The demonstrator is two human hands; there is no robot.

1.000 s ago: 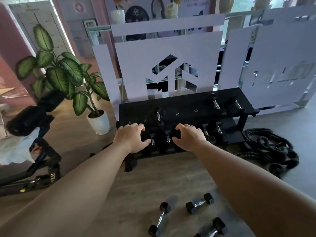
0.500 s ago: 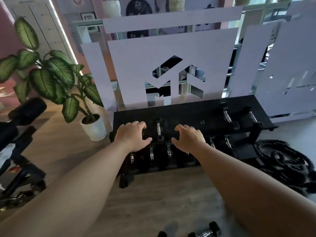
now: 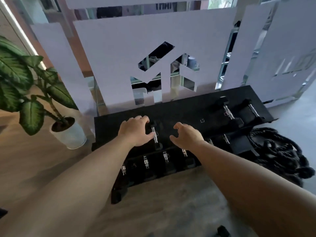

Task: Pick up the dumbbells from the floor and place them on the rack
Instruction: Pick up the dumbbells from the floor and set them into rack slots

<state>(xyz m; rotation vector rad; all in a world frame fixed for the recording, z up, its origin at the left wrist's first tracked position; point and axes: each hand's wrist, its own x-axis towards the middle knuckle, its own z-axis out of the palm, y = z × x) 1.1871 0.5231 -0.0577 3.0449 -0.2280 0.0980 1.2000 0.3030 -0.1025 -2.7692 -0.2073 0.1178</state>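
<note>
Both hands reach over the top shelf of the black dumbbell rack. The left hand has its fingers curled loosely, thumb touching the chrome handle of a small dumbbell lying on that shelf, not gripped. The right hand hovers just beside it, fingers spread and curved, holding nothing. Two bigger dumbbells sit at the shelf's far right end. A row of small dumbbells fills the lower shelf. Coiled black rope lies on the floor right of the rack; a potted plant stands to its left.
</note>
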